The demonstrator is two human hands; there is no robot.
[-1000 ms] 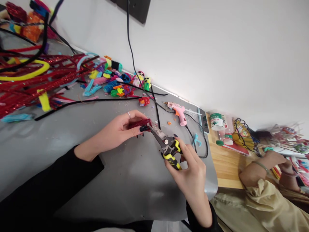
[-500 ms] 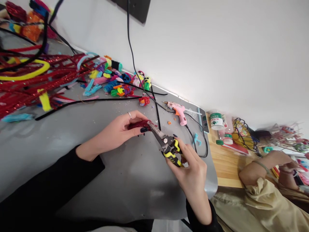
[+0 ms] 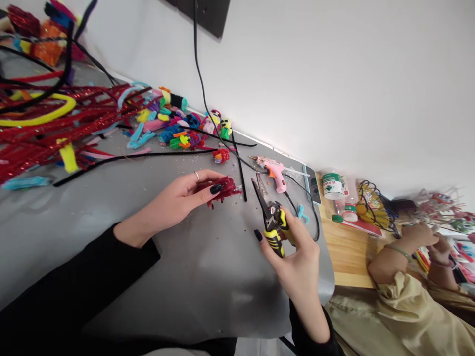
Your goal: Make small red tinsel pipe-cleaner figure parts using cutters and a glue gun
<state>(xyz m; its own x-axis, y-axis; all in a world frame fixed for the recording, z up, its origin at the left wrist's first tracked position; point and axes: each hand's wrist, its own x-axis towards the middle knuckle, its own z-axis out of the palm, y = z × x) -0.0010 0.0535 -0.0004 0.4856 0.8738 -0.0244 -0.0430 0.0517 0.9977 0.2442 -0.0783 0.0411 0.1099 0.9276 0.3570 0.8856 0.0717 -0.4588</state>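
Note:
My left hand (image 3: pixel 178 200) pinches a small dark red glittery pipe-cleaner piece (image 3: pixel 225 187) against the grey table (image 3: pixel 111 227), thumb on top. My right hand (image 3: pixel 297 252) grips the yellow-and-black handles of a pair of cutting pliers (image 3: pixel 270 217), whose jaws are slightly apart and point up toward the wall, a short way right of the red piece. Both sleeves are black.
A pile of red, yellow and blue pipe cleaners (image 3: pixel 44 123) covers the far left. Small coloured craft figures (image 3: pixel 185 128) sit by the wall. A pink glue gun (image 3: pixel 272 170) with a black cable, a phone (image 3: pixel 313 185) and a green-capped bottle (image 3: pixel 332 190) lie right. Another person's arm (image 3: pixel 401 257) works at the wooden table.
The pliers have pulled away from the red piece and swung to the right, their tip now pointing up. My left hand keeps hold of the red piece.

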